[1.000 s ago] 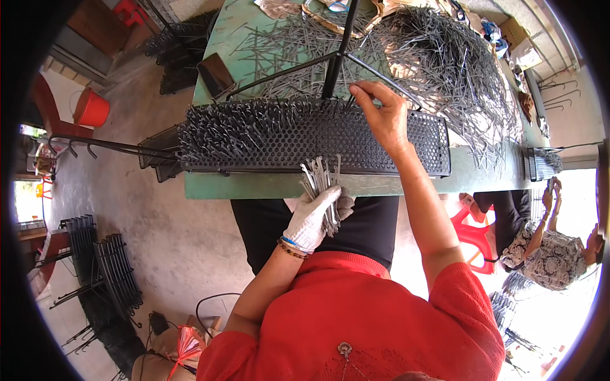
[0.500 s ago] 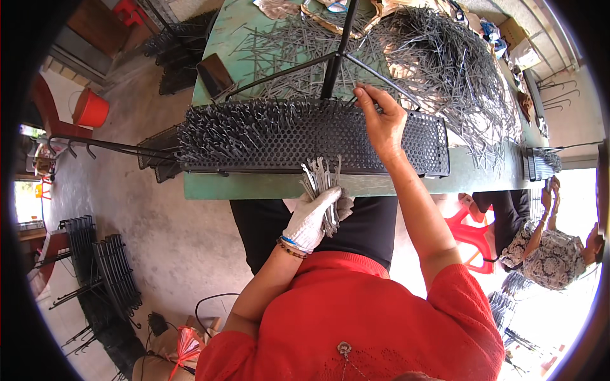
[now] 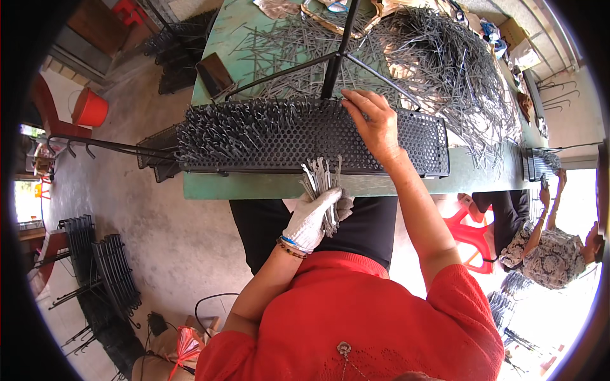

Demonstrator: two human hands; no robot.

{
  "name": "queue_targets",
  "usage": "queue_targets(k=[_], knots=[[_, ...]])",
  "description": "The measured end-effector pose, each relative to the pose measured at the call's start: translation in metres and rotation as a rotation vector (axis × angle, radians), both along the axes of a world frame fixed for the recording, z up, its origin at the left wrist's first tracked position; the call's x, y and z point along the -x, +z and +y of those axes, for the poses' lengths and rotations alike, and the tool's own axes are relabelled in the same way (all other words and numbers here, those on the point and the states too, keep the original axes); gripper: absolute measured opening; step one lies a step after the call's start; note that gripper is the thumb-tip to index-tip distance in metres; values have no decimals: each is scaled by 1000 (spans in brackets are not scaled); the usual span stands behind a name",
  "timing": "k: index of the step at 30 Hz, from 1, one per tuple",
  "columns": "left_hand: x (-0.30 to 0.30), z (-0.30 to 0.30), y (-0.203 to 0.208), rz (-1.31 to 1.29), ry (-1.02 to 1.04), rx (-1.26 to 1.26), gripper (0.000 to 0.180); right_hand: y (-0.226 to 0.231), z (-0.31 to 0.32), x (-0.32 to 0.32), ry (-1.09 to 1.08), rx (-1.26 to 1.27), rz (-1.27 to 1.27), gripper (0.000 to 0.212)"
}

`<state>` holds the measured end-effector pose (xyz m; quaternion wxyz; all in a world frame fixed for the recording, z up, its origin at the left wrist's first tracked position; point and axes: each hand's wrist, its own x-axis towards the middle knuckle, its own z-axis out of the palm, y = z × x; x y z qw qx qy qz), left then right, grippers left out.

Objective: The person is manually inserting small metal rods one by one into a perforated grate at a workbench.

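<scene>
My left hand (image 3: 313,218), in a white glove, is closed around a bundle of grey metal hooks (image 3: 322,174) below the table's near edge. In front of me a black perforated metal panel (image 3: 394,143) lies along that edge. Densely packed metal hooks (image 3: 235,130) stand up from its left half, while holes show bare on the right. My bare right hand (image 3: 373,124) is over the panel's far edge, just right of a black upright rod (image 3: 332,76). Its thumb and fingers are drawn together; whatever is between them is too small or hidden to tell.
A tangled heap of loose hooks (image 3: 445,57) covers the far right of the green table (image 3: 267,185). A phone-like dark slab (image 3: 215,75) lies at far left. Black racks (image 3: 114,273) stand on the floor at left. Another person (image 3: 549,254) works at right.
My right hand has shifted slightly left along the panel's far edge, its fingers now lower and closer to the holes. My left hand and its bundle stay put.
</scene>
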<state>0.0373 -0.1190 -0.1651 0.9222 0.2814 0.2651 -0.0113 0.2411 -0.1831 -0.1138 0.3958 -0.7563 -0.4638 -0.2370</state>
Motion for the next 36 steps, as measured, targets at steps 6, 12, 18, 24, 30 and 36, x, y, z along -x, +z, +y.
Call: queue_targets(k=[6,12,18,24,30,36], knots=[[1,-1,5,4,10,-18,16,2,2,-4,74,57,-101,21],[0,-1,7,2,-6,-14,16,2,0,0,-83,31,-21,19],[-3,-3,7,-2,4,-8,17,1,1,-1,-150,11,70,18],[-3,-3,5,-17,3,-47,17,2,1,-1,-85,42,-62,18],[-3,-2,9,-18,3,-2,17,-3,-2,1,-42,25,-137,21],[-3,-2,11,-24,-9,3,16,4,-1,1,-41,71,-131,22]])
